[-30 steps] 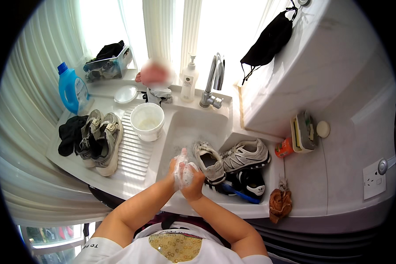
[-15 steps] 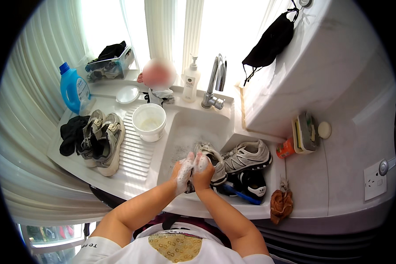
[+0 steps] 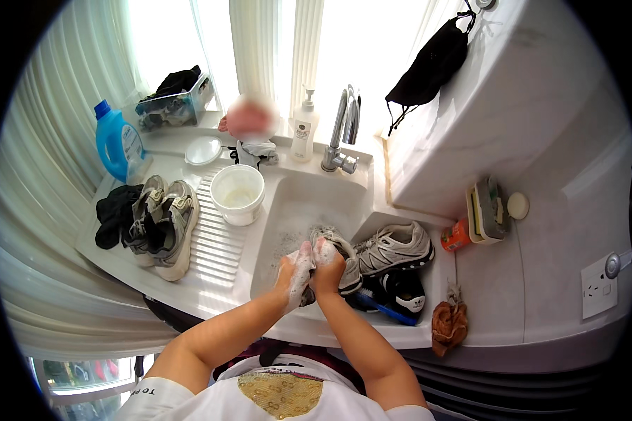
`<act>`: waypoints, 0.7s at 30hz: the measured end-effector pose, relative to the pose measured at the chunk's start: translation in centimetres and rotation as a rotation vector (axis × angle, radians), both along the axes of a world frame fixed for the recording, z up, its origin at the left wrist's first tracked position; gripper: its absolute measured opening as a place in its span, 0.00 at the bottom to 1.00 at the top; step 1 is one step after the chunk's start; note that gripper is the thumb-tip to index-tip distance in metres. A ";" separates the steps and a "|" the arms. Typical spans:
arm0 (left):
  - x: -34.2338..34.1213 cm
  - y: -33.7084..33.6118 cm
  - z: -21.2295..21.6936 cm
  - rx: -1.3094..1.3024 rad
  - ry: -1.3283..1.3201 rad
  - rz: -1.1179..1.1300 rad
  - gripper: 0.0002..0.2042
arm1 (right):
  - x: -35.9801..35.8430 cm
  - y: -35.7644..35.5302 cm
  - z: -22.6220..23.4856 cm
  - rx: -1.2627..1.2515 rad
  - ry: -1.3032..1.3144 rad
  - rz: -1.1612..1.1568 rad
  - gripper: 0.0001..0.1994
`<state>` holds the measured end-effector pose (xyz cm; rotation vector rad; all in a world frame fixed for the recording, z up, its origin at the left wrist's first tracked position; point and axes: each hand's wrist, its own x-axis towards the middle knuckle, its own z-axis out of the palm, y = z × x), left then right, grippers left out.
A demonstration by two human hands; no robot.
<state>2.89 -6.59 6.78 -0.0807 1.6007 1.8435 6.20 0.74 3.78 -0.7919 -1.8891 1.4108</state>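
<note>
My left hand (image 3: 294,278) and my right hand (image 3: 326,265), both covered in suds, are closed side by side over the near part of the white sink basin (image 3: 316,193). Something dark shows between and below them, mostly hidden by the fingers, so its kind cannot be made out. Just beyond and right of my right hand rests a wet, off-white sneaker (image 3: 347,263). A grey-white sneaker (image 3: 397,249) lies to its right. Nearer me are a black shoe (image 3: 405,289) with a white toe and a blue-edged brush (image 3: 386,306). Foam floats in the basin.
On the ribbed drainboard (image 3: 214,242) stand a white bucket (image 3: 237,200) and a pair of grey sneakers (image 3: 165,224). A blue detergent bottle (image 3: 118,144), a pump bottle (image 3: 303,130) and the faucet (image 3: 340,133) line the back. A brown cloth (image 3: 449,326) hangs over the right edge.
My hands have shifted slightly, with the right one a little farther right and the gap between them a bit wider. The shoes and other things have stayed in place.
</note>
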 end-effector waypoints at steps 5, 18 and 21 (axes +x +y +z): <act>-2.4 -0.8 -0.6 0.060 -0.093 -0.001 0.21 | 1.9 -5.0 2.5 0.379 0.224 0.084 0.14; -0.5 -0.4 0.9 0.167 -0.214 -0.005 0.17 | -0.1 0.0 1.6 0.056 0.061 -0.053 0.14; -0.9 -0.5 0.6 0.307 -0.243 -0.031 0.17 | 0.8 -2.3 2.5 0.184 0.160 -0.008 0.13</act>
